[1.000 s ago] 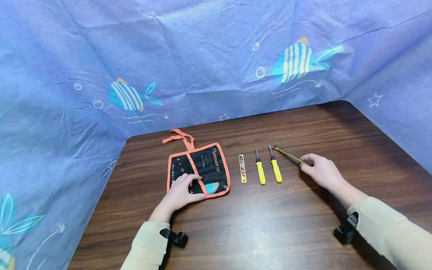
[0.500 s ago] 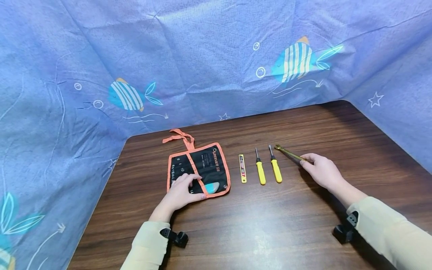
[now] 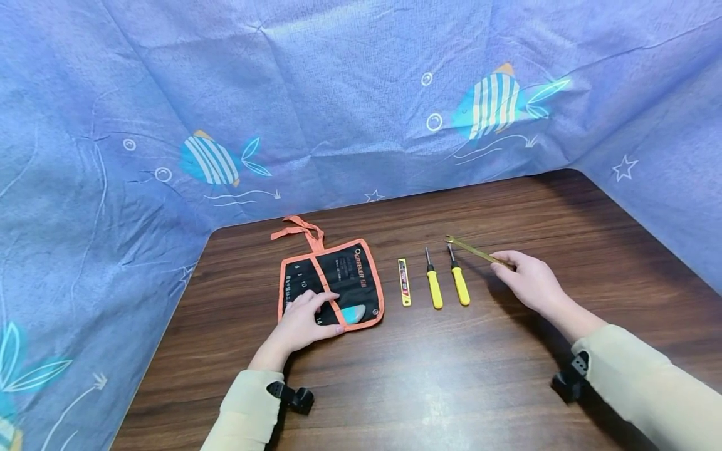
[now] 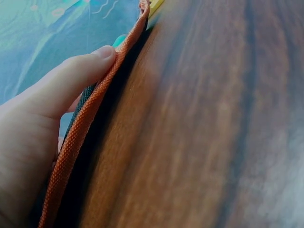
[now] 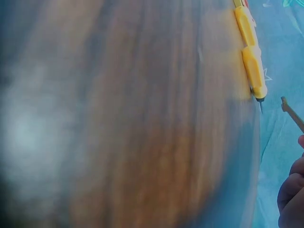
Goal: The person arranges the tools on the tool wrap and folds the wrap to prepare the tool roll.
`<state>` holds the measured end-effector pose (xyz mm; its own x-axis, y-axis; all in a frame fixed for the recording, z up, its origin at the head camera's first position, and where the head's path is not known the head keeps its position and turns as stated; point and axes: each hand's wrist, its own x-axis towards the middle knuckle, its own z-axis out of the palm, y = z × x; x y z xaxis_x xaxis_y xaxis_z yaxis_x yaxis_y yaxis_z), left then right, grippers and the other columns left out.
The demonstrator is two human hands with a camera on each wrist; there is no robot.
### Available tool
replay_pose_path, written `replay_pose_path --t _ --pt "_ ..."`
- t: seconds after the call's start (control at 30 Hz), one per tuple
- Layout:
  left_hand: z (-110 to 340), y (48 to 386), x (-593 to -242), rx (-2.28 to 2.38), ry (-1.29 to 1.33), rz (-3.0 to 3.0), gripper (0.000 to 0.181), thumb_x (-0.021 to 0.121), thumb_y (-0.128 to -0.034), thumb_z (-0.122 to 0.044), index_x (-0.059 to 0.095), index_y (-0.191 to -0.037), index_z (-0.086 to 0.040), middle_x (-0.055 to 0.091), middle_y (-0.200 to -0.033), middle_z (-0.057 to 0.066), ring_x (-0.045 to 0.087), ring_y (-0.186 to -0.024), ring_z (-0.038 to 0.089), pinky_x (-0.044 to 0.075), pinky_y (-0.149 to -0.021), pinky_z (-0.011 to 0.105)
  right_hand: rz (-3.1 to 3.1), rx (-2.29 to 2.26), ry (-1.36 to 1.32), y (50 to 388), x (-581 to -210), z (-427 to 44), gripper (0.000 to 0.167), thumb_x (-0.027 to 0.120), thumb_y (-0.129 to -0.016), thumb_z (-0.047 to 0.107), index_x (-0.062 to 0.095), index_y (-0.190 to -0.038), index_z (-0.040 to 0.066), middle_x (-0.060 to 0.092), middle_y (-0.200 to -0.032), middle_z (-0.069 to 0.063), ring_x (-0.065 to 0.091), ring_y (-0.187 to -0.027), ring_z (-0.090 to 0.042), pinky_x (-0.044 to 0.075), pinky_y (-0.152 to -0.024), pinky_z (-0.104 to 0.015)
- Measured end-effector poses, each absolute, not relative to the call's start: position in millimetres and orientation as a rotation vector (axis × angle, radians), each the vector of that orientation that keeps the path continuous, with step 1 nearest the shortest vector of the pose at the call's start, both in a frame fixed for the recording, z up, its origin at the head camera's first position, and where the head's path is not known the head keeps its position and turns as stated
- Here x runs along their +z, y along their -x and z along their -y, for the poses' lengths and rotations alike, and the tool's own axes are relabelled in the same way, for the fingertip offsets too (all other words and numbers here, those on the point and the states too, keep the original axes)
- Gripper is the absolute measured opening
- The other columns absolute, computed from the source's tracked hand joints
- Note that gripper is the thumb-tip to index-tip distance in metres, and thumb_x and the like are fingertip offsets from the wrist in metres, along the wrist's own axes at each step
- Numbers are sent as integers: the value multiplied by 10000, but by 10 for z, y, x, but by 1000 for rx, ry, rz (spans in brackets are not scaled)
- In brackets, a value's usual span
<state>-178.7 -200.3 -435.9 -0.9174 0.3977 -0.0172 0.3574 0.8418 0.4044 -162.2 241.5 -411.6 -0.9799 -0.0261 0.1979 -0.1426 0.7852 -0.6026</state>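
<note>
My left hand [image 3: 304,321] rests on a black tool pouch [image 3: 356,270] with orange trim, index finger and thumb spread along its orange pocket strip. In the left wrist view the thumb presses on the orange edge [image 4: 90,107]; the other fingers are mostly hidden. A teal and grey tip [image 3: 354,314] shows from the pocket. To the right, my right hand [image 3: 530,282] pinches a brass-coloured wrench [image 3: 474,249] near one end; its open-jawed head [image 5: 285,105] points left, raised off the table, beside the screwdriver tips.
Two yellow-handled screwdrivers [image 3: 434,289] lie side by side mid-table. Left of them is a narrow yellow blade-like strip [image 3: 404,282]. Orange ties [image 3: 307,230] trail behind the pouch. A blue fish-print cloth [image 3: 338,113] hangs around the wooden table [image 3: 395,388].
My right hand has lifted the wrench and carried it slightly left, its head now near the right screwdriver's tip. The left hand and pouch have not moved.
</note>
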Motion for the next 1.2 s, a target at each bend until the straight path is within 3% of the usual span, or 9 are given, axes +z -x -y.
replay_pose_path --t 0.27,0.73,0.97,1.2 --pt "2017 1784 -4369 596 -592 -2921 657 626 -714 -697 560 -1263 -341 456 -887 -79 410 -827 100 336 -758 361 2840 1012 -214 1692 -4093 -2251 300 560 -941 250 632 -1141 37 523 -681 -3 400 -551 -156 331 -513 -308" --pt "1998 1789 -4365 676 -556 -2921 573 656 -696 -686 583 -1125 -314 446 -835 -54 411 -765 142 328 -678 355 2908 1055 -388 1813 -4090 -1978 277 574 -927 222 654 -1139 63 666 -970 -67 514 -738 -189 395 -644 -346" --pt "1998 1782 -4346 689 -549 -2911 547 665 -698 -672 581 -1099 -310 443 -833 -51 408 -765 143 327 -675 353 2900 1126 -456 1853 -4102 -1813 259 604 -900 207 663 -1112 70 639 -858 -19 479 -633 -158 388 -600 -322" --pt "2007 1790 -4352 709 -547 -2904 544 670 -700 -665 581 -1102 -311 442 -838 -52 409 -766 142 329 -675 350 2916 1158 -557 1879 -4106 -1663 241 611 -901 220 671 -1097 92 664 -948 -40 456 -514 -110 410 -571 -304"
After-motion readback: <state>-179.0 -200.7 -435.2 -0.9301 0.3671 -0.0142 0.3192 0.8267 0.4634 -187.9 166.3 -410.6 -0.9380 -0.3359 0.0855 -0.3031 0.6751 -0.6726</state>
